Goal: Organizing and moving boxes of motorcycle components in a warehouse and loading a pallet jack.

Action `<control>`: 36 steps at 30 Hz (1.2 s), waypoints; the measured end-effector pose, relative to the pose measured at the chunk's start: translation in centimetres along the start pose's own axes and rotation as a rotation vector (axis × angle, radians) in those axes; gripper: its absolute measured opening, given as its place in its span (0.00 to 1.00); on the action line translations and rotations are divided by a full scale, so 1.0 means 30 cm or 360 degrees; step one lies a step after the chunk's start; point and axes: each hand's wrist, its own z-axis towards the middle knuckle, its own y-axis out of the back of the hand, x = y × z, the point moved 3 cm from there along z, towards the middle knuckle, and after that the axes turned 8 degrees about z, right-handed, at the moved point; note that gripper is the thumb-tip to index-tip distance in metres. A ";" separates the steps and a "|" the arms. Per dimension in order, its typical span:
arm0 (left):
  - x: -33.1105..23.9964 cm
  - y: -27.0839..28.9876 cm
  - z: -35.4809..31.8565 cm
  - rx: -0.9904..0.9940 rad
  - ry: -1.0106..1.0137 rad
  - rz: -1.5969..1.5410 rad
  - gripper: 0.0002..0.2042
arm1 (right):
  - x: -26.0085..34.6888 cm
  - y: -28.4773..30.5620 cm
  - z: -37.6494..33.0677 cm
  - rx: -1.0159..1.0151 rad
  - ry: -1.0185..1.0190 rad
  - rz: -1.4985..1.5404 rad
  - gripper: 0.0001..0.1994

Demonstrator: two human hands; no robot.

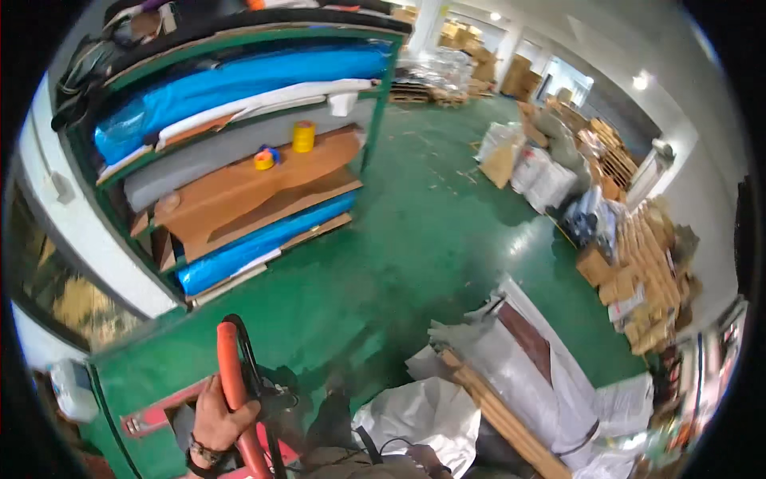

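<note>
My left hand (217, 419), with a watch at the wrist, is closed around the orange-red handle (230, 363) of what looks like a pallet jack. The thumb lies across the handle's side. Below and beside that hand is the jack's red frame (148, 419), which rests low over the green floor. My right hand (427, 457) is dark and small at the lower edge, near a white plastic sack (423, 415); its fingers cannot be made out. Right of the sack lie large grey-wrapped rolls (511, 371) and long cardboard strips (499, 411).
A green rack (375, 136) at the left holds blue-wrapped rolls (255, 88), brown cardboard (263, 188) and yellow tape rolls (303, 137). Flattened cartons (638, 279) and bagged bundles (546, 176) line the right wall. Loaded pallets (411, 94) stand far back. A white jug (73, 389) sits at left.
</note>
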 end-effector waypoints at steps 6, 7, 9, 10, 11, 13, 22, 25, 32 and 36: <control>0.041 0.002 0.248 0.0313 0.0282 -0.0291 0.17 | 0.353 0.424 0.662 0.0074 0.0978 -0.1658 0.13; 0.047 0.010 0.272 0.0485 0.0372 -0.0279 0.17 | 0.441 0.461 0.801 -0.0039 0.0636 -0.1290 0.13; 0.040 0.018 0.326 0.0793 0.0469 -0.0229 0.19 | 0.735 0.472 1.087 0.0008 0.0365 -0.1119 0.16; 0.035 -0.006 0.328 0.0947 0.0814 -0.0322 0.20 | 0.875 0.469 1.132 0.0178 0.0397 -0.1335 0.18; 0.050 -0.056 0.317 0.1049 0.0826 -0.0395 0.20 | 1.030 0.478 1.179 0.0239 0.0510 -0.1041 0.19; 0.069 -0.096 0.396 0.1023 0.0478 -0.0186 0.19 | 1.493 0.344 1.389 0.0402 0.0780 -0.0821 0.21; -0.305 -0.269 0.640 -0.0535 0.0608 -0.0446 0.34 | 2.600 -0.135 1.129 0.2080 0.1840 -0.0376 0.21; -0.348 -0.326 0.822 -0.0310 0.0722 -0.0064 0.28 | 2.662 -0.177 1.062 0.2504 0.2240 -0.0141 0.21; -0.575 -0.238 1.043 -0.0923 0.1525 -0.0135 0.21 | 2.699 -0.289 1.196 0.2771 0.2586 -0.0110 0.15; -0.815 -0.429 0.913 -0.1649 0.1957 -0.0199 0.27 | 2.680 -0.289 1.145 0.2969 0.2395 0.0046 0.18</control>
